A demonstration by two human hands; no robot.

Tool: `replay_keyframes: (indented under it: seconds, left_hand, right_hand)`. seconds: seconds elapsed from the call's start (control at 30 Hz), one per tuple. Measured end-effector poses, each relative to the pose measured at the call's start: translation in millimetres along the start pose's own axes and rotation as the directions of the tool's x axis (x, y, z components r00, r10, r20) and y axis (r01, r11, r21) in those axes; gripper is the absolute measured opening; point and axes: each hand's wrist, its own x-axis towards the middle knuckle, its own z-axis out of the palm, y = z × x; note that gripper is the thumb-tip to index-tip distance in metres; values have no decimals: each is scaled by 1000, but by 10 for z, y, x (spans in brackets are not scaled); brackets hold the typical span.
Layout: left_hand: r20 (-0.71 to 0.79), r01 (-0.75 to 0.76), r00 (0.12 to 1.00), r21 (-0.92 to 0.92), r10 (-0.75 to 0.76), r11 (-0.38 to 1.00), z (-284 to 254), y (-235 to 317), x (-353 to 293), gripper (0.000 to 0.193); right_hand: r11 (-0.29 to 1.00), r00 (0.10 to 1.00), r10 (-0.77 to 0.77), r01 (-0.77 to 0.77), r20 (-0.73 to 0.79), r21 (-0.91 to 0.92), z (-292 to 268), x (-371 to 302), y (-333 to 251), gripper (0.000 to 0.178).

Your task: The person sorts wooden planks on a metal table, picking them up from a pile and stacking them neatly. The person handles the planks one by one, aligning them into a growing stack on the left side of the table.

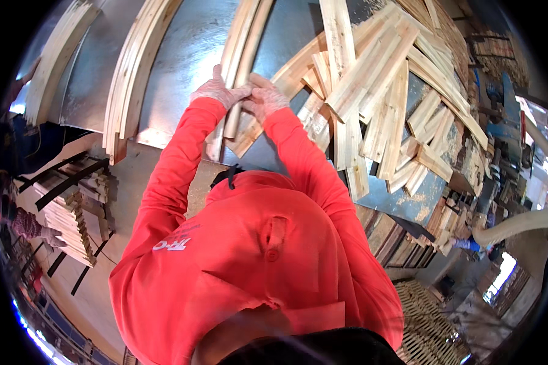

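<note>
Two long pale wooden strips point(240, 45) lie side by side on the metal tabletop, their near ends toward me. My left hand point(221, 92), in a thin whitish glove, presses on them from the left, thumb across and one finger pointing up along the wood. From the right my right hand point(265, 99), gloved alike, curls its fingers at the strips' edge. The two hands nearly touch. The fingertips under the wood are hidden. Close to my right hand lies another board point(247, 139), angled to the right.
A large jumbled heap of boards point(374, 76) covers the table's right side, with sawdust about. Bundled strips point(134, 73) and more strips point(58, 64) lie to the left. A stacked rack of wood point(70, 222) stands at lower left, beside another person's gloved hand point(52, 236).
</note>
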Motion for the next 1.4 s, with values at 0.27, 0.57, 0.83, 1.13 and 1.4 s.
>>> replay_keyframes:
  seconds: [0.27, 0.57, 0.83, 1.13, 1.4]
  left_hand:
    - [-235, -247, 957, -366, 168, 897, 562, -868, 750, 75]
    - [21, -74, 963, -938, 269, 340, 505, -741, 469, 48]
    - [4, -37, 982, -977, 188, 211, 887, -489, 463, 74]
    - [-20, -65, 996, -838, 89, 542, 703, -397, 471, 62]
    - [-97, -92, 994, -587, 43, 804, 361, -625, 476, 81]
  right_hand:
    - [-188, 555, -823, -469, -122, -863, -130, -433, -1041, 95]
    - [588, 845, -452, 40, -287, -808, -463, -1005, -1358, 93]
    - [-281, 967, -242, 10, 80, -960, 138, -708, -185, 94]
    - [-382, 785, -572, -513, -240, -768, -872, -1099, -1290, 97]
    - [911, 951, -298, 308, 79, -274, -628, -921, -997, 53]
